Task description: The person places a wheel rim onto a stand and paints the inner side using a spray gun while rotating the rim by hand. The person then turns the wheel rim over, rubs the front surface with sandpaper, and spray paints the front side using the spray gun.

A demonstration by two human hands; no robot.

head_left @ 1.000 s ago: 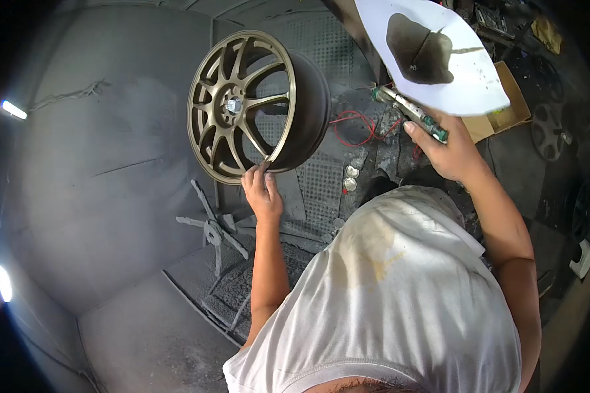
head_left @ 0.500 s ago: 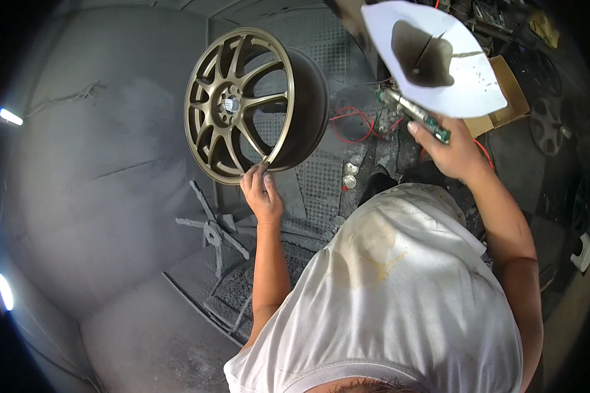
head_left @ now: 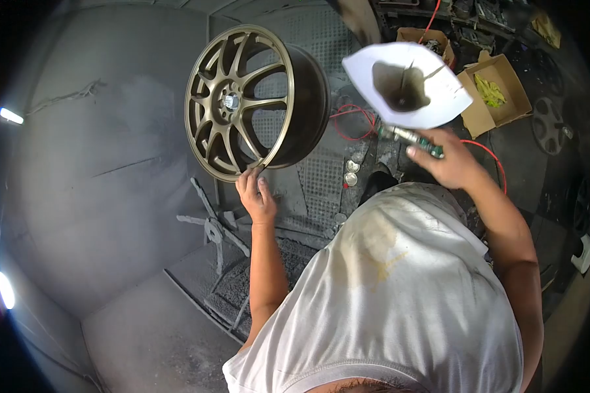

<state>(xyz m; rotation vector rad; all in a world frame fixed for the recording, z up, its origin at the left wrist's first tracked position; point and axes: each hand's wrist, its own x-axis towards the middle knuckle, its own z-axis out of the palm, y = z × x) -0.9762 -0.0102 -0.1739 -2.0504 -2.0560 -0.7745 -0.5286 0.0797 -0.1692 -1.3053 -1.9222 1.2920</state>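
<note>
A bronze wheel rim (head_left: 279,134) with several slim spokes stands upright left of centre, its dark barrel facing right. My left hand (head_left: 256,196) is closed on the rim's lower edge, fingertips against the metal. In my right hand (head_left: 449,157) is a spray gun (head_left: 410,136) with green parts, gripped at its body. Above the gun sits a white paper funnel (head_left: 442,105), stained dark brown inside. The funnel hides part of the gun, and the trigger fingers do not show clearly.
A grey star-shaped stand (head_left: 214,230) is below the rim. Red hose (head_left: 495,157) runs behind my right hand. Beyond it are a cardboard box (head_left: 514,108) with yellow-green material and a dark wheel cover (head_left: 549,124). Small round lids (head_left: 352,179) lie near my feet.
The spray gun and paper funnel have swung left and downward with my right hand, uncovering the boxes behind. My left hand has shifted slightly left along the rim's lower edge.
</note>
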